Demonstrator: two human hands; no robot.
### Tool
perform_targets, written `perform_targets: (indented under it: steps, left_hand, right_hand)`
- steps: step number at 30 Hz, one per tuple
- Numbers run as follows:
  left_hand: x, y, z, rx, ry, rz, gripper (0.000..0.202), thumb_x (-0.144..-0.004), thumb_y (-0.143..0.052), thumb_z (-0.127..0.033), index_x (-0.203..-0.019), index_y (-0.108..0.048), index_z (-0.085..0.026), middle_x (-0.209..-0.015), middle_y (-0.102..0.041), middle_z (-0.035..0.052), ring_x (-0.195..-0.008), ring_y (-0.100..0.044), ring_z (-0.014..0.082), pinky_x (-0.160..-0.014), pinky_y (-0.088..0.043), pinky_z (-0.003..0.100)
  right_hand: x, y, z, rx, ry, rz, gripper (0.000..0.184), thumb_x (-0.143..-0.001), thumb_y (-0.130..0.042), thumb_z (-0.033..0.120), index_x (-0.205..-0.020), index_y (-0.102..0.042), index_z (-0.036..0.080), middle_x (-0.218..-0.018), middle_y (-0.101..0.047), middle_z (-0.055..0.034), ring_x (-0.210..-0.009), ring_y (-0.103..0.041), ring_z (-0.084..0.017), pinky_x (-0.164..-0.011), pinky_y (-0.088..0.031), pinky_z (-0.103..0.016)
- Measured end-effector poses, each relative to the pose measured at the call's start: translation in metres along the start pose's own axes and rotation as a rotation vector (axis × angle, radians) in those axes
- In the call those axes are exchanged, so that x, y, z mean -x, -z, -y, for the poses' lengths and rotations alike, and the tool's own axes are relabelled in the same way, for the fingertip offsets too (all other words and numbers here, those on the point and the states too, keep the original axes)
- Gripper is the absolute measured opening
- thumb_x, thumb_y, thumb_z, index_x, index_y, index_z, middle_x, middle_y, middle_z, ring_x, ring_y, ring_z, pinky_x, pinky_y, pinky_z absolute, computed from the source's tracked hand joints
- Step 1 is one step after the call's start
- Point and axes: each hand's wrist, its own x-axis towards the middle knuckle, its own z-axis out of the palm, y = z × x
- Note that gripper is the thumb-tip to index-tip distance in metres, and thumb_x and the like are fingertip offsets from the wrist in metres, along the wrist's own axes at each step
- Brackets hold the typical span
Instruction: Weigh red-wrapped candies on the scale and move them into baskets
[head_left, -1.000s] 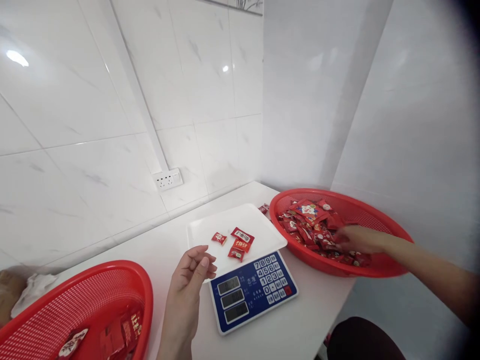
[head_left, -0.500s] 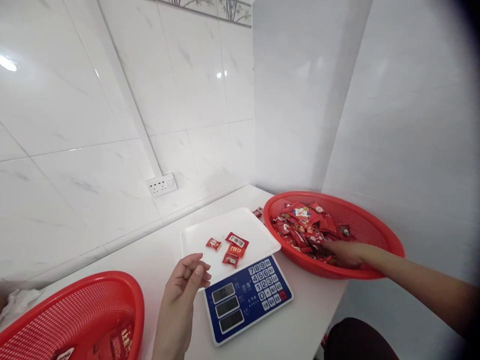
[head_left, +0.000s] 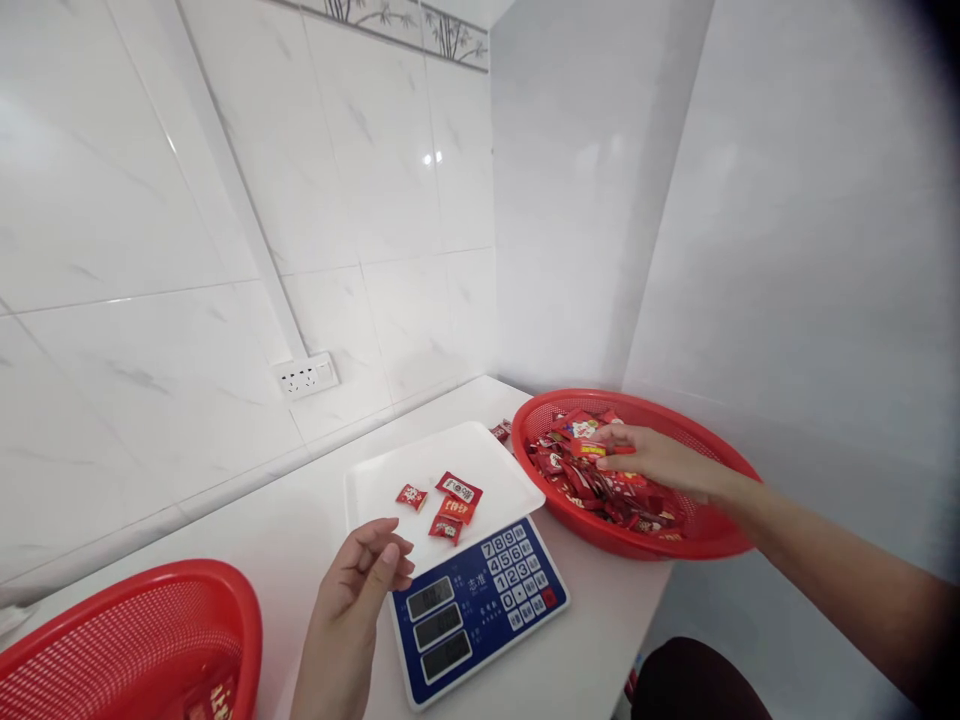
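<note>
My right hand [head_left: 652,458] is over the right red basket [head_left: 731,475], its fingers and thumb closed on a small red packet [head_left: 596,449] with a yellow patch. Beneath it lies a heap of red wrapped packets [head_left: 577,478]. My left hand [head_left: 360,580] hovers by the near left edge of the scale's white tray [head_left: 484,455], fingers loosely curled and apart from the thumb, with nothing seen in it. Several small red packets [head_left: 456,508] rest on that tray. The blue digital scale [head_left: 480,615] has its keypad and displays facing me; the digits are too dim to read.
Another red mesh basket [head_left: 244,610] stands at the lower left with red packets [head_left: 214,700] inside. A few packets [head_left: 501,430] lie on the white table [head_left: 592,620] behind the tray. A tiled wall with a socket [head_left: 307,376] borders the table.
My right hand has risen out of the packet heap and now holds a small red packet. My left hand keeps its pose by the tray. The view has shifted slightly right.
</note>
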Motion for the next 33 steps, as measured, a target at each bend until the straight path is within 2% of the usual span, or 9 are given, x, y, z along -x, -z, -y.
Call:
perform_targets:
  steps: [2, 4, 7, 11, 16, 22, 25, 29, 33]
  left_hand:
    - [0.001, -0.003, 0.002, -0.017, 0.013, 0.039, 0.039, -0.065, -0.069, -0.047, -0.093, -0.062, -0.02, -0.078, -0.064, 0.0019, -0.07, -0.057, 0.0158, -0.066, -0.047, 0.027]
    - [0.003, -0.007, 0.003, -0.045, 0.014, 0.099, 0.037, -0.069, -0.066, -0.046, -0.095, -0.062, -0.02, -0.08, -0.063, 0.0023, -0.072, -0.057, 0.0161, -0.068, -0.047, 0.028]
    - [0.007, -0.014, 0.006, -0.082, 0.007, 0.193, 0.034, -0.075, -0.06, -0.045, -0.099, -0.06, -0.022, -0.085, -0.062, 0.0029, -0.075, -0.058, 0.016, -0.07, -0.048, 0.028]
    - [0.01, -0.02, 0.009, -0.074, 0.022, 0.273, 0.035, -0.077, -0.06, -0.042, -0.106, -0.058, -0.024, -0.091, -0.06, 0.0026, -0.078, -0.058, 0.0155, -0.072, -0.05, 0.029]
    - [0.009, -0.02, 0.013, -0.007, 0.035, 0.295, 0.031, -0.075, -0.064, -0.034, -0.104, -0.06, -0.023, -0.088, -0.062, 0.0023, -0.082, -0.058, 0.0163, -0.071, -0.049, 0.028]
    - [0.008, -0.018, 0.014, 0.027, 0.011, 0.257, 0.023, -0.075, -0.063, -0.028, -0.097, -0.062, -0.022, -0.083, -0.064, 0.0017, -0.075, -0.059, 0.0146, -0.069, -0.049, 0.027]
    - [0.008, -0.019, 0.013, 0.023, 0.014, 0.249, 0.023, -0.074, -0.063, -0.028, -0.096, -0.062, -0.022, -0.082, -0.064, 0.0012, -0.077, -0.059, 0.0147, -0.069, -0.049, 0.027]
    - [0.009, -0.019, 0.012, 0.015, 0.013, 0.25, 0.024, -0.074, -0.064, -0.03, -0.096, -0.062, -0.023, -0.083, -0.064, 0.0003, -0.075, -0.058, 0.0135, -0.069, -0.049, 0.025]
    - [0.009, -0.019, 0.011, -0.08, 0.005, 0.235, 0.027, -0.079, -0.058, -0.04, -0.099, -0.061, -0.022, -0.084, -0.063, 0.0019, -0.074, -0.058, 0.0139, -0.067, -0.05, 0.026]
  right_hand:
    - [0.01, -0.014, 0.021, -0.125, 0.044, 0.133, 0.028, -0.069, -0.065, 0.033, -0.096, -0.062, 0.024, -0.115, -0.061, -0.0063, -0.108, -0.054, -0.026, -0.088, -0.043, -0.035]
    - [0.022, -0.031, 0.041, -0.236, 0.117, 0.239, 0.029, -0.071, -0.065, 0.033, -0.098, -0.06, 0.023, -0.113, -0.061, -0.0064, -0.109, -0.053, -0.026, -0.089, -0.043, -0.035]
    - [0.039, -0.06, 0.064, -0.329, 0.223, 0.386, 0.028, -0.071, -0.064, 0.032, -0.097, -0.058, 0.022, -0.1, -0.063, -0.004, -0.098, -0.058, -0.023, -0.084, -0.046, -0.035]
    - [0.056, -0.094, 0.081, -0.409, 0.292, 0.526, 0.025, -0.073, -0.062, 0.029, -0.097, -0.058, 0.022, -0.093, -0.064, -0.001, -0.085, -0.059, -0.018, -0.076, -0.047, -0.031]
    - [0.067, -0.115, 0.089, -0.355, 0.33, 0.516, 0.028, -0.072, -0.064, 0.032, -0.099, -0.061, 0.023, -0.093, -0.066, -0.0011, -0.091, -0.058, -0.021, -0.08, -0.046, -0.033]
    - [0.066, -0.115, 0.088, -0.351, 0.281, 0.5, 0.031, -0.074, -0.061, 0.032, -0.104, -0.061, 0.023, -0.095, -0.066, -0.0028, -0.095, -0.058, -0.022, -0.086, -0.044, -0.035]
    - [0.063, -0.114, 0.086, -0.365, 0.258, 0.467, 0.022, -0.076, -0.058, 0.035, -0.093, -0.065, 0.021, -0.092, -0.067, -0.0029, -0.089, -0.059, -0.02, -0.081, -0.045, -0.032]
    - [0.062, -0.115, 0.088, -0.402, 0.228, 0.425, 0.017, -0.074, -0.059, 0.035, -0.079, -0.063, 0.019, -0.077, -0.066, -0.0016, -0.073, -0.059, -0.017, -0.067, -0.046, -0.028]
    - [0.065, -0.115, 0.091, -0.38, 0.29, 0.319, 0.011, -0.074, -0.058, 0.031, -0.073, -0.061, 0.02, -0.077, -0.066, -0.0023, -0.075, -0.059, -0.018, -0.069, -0.046, -0.029]
